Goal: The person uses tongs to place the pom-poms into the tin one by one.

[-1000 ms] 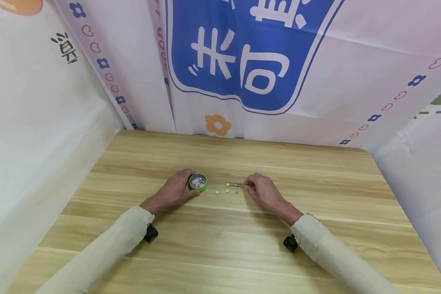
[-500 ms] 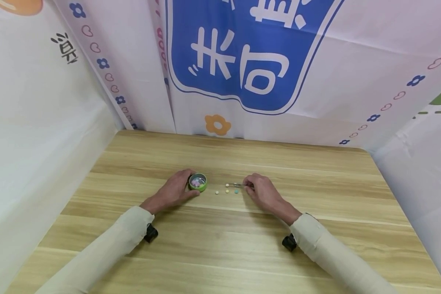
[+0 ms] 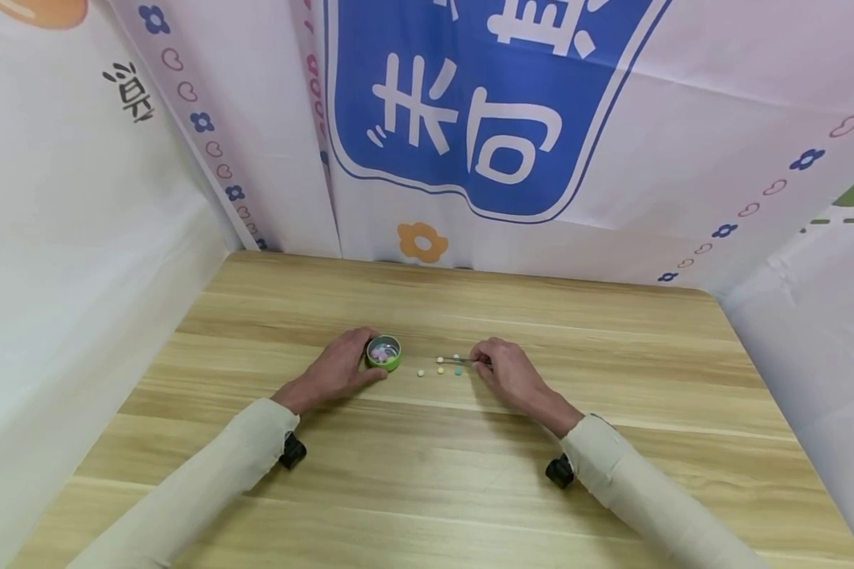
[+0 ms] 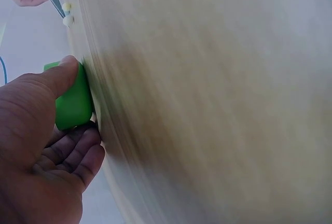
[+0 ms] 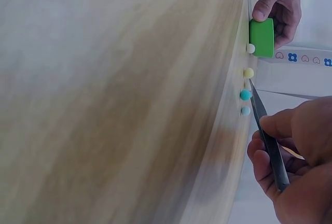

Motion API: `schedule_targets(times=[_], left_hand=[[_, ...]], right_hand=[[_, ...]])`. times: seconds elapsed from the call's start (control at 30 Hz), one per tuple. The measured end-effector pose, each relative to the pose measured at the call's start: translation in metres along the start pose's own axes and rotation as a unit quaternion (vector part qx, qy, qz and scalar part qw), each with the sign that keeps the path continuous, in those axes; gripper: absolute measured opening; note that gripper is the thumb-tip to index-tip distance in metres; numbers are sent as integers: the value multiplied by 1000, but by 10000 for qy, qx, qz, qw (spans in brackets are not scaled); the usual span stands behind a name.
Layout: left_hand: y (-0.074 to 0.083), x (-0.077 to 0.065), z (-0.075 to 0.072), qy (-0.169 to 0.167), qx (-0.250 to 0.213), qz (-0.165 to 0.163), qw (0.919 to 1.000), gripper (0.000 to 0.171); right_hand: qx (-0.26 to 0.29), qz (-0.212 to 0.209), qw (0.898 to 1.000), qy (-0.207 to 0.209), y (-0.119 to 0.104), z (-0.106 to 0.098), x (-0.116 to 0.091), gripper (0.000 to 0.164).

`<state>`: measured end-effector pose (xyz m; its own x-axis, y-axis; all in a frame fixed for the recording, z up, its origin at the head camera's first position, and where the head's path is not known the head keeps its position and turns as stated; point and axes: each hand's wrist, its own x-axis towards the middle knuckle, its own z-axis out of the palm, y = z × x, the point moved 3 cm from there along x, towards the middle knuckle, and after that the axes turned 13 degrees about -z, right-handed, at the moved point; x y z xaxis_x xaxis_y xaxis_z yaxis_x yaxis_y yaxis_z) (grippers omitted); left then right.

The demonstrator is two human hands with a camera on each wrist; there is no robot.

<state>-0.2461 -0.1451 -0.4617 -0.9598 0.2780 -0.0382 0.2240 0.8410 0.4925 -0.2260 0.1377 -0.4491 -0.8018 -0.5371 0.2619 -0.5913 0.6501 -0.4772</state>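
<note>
My left hand [image 3: 336, 365] holds a small round green tin [image 4: 75, 102], thumb on the near side and fingers round the far side. Inside the open-topped tin lie several pink and pale beads [image 3: 380, 355]. My right hand [image 3: 512, 373] pinches metal tweezers [image 5: 270, 149] between thumb and fingers, their tips pointing left toward the tin. At the tips is a pale bead [image 3: 440, 359]. Close by on the table sit a white bead [image 3: 421, 373], a yellow bead [image 3: 440, 371], a teal bead [image 5: 245, 95] and a light blue bead [image 5: 245, 111].
The wood-grain table [image 3: 413, 474] stretches round both hands. A printed white cloth [image 3: 270, 190] with a blue sign rises behind the table's back edge, and plain white cloth walls [image 3: 78, 237] stand at the sides. Each wrist carries a small black camera [image 3: 293, 451].
My right hand and the tweezers have shifted slightly left, and the light blue bead now shows just behind the tweezers. My left hand and the tin have stayed in place.
</note>
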Motion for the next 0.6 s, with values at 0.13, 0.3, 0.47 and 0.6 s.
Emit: schedule_targets(times=[0.13, 0.3, 0.47, 0.6], left_hand=[[1, -1, -1, -10, 21, -42, 10000, 58], [2, -1, -2, -56, 18, -47, 10000, 59], [3, -1, -2, -77, 24, -59, 10000, 58], [2, 0, -2, -74, 9, -53, 10000, 58]], right_hand=[[16, -26, 10000, 29, 0, 1, -1, 9], [7, -33, 10000, 28, 0, 0, 0, 9], [-28, -50, 10000, 19, -1, 0, 3, 9], [-29, -44, 10000, 31, -4, -1, 6, 10]])
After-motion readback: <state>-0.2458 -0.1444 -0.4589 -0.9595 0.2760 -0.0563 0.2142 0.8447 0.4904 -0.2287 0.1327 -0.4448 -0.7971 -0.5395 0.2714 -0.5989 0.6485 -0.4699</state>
